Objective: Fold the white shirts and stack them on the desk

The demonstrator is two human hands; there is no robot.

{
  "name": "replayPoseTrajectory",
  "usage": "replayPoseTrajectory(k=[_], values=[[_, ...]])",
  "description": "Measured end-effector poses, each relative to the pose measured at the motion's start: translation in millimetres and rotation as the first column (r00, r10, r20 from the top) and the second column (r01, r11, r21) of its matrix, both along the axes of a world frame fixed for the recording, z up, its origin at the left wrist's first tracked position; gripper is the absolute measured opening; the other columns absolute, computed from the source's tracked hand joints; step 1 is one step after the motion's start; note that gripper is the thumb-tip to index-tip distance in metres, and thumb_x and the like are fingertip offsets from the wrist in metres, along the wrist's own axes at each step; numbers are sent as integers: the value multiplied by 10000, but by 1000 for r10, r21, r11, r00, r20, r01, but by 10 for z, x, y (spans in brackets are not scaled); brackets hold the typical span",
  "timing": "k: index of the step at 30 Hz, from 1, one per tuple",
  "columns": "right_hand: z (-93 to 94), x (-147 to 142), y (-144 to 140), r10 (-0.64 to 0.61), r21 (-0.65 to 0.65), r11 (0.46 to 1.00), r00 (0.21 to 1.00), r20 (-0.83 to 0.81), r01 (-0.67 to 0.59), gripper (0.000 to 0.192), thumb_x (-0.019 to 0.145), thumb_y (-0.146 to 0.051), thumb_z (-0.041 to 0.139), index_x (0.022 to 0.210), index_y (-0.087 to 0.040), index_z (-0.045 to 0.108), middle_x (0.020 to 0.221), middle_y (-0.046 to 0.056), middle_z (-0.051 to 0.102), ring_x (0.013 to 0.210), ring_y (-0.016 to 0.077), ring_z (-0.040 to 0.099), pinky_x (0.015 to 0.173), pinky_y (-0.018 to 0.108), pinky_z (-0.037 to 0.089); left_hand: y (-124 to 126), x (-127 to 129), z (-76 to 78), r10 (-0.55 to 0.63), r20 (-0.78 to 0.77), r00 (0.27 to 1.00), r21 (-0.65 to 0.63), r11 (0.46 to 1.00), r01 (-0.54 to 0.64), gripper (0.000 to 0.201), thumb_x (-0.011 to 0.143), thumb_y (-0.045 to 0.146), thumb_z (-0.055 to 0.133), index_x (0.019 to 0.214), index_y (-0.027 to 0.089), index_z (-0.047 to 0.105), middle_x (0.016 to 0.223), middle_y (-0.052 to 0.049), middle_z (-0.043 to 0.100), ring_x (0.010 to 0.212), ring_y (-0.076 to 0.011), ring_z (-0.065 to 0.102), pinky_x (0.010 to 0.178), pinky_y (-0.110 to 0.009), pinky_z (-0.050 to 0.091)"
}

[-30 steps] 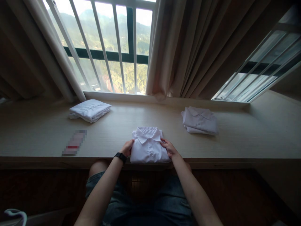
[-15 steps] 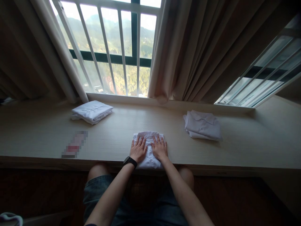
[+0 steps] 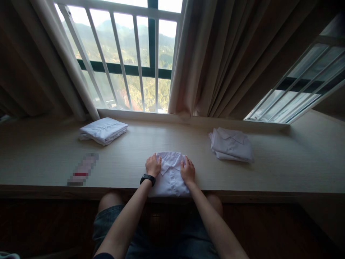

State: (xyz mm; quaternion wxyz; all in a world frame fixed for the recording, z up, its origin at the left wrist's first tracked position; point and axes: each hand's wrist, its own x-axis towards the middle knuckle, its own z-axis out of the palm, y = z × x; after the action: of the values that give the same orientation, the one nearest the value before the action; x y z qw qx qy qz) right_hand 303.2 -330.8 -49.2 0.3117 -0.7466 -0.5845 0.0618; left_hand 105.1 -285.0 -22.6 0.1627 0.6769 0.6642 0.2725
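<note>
A folded white collared shirt lies at the near edge of the pale wooden ledge, collar away from me. My left hand, with a black watch on its wrist, grips the shirt's upper left edge beside the collar. My right hand grips the upper right edge. Both hands have curled fingers resting on the cloth.
A folded white garment lies at the back left near the window. Another folded white shirt lies at the back right. A blurred flat object rests on the left. Curtains and window bars stand behind the ledge.
My hands went from the shirt's sides to pressing flat on top of it, and now they have spread apart and curled onto its upper edges beside the collar.
</note>
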Motion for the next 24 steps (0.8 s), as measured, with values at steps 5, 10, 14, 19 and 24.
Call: replayPoseTrajectory(k=[5,10,14,19,24], values=[[79,-36,15,39,-136,991,978,203,-11,525,1020,-359,313,1444,-151,542,1488,157,500,1369,314,425,1127,471,314,4,17,-30,-121,-301,946,-77,992,102,626,1011,424,296,1540,94,359,1608,-174,325,1506,-341,239,1202,-587,172],[106,-180,71,238,-161,967,922,306,-196,617,1035,-470,262,1581,-187,303,1650,61,233,1539,284,103,1229,527,66,-179,156,-49,-189,-392,900,98,964,245,622,1013,420,286,1577,159,311,1654,-95,223,1546,-285,133,1240,-558,34],[-9,-209,108,280,-256,943,921,270,-211,623,1036,-523,233,1581,-231,303,1657,54,200,1540,268,126,1231,524,67,-226,186,-177,-278,-388,879,40,947,318,630,1015,486,273,1547,168,384,1639,-93,268,1546,-280,139,1244,-552,37],[-52,-186,101,261,-226,953,926,273,-203,599,1035,-534,257,1580,-289,293,1662,31,180,1541,281,129,1224,553,82,-182,145,-242,-284,-402,870,57,941,333,610,1020,468,275,1534,169,410,1632,-101,287,1546,-272,142,1246,-535,61],[78,-223,66,272,-99,962,891,364,-253,602,1044,-497,242,1592,-249,260,1668,26,147,1552,264,50,1239,519,23,-131,165,-134,-308,-396,865,13,940,341,600,1022,465,262,1538,193,404,1628,-87,301,1542,-268,163,1243,-550,56]])
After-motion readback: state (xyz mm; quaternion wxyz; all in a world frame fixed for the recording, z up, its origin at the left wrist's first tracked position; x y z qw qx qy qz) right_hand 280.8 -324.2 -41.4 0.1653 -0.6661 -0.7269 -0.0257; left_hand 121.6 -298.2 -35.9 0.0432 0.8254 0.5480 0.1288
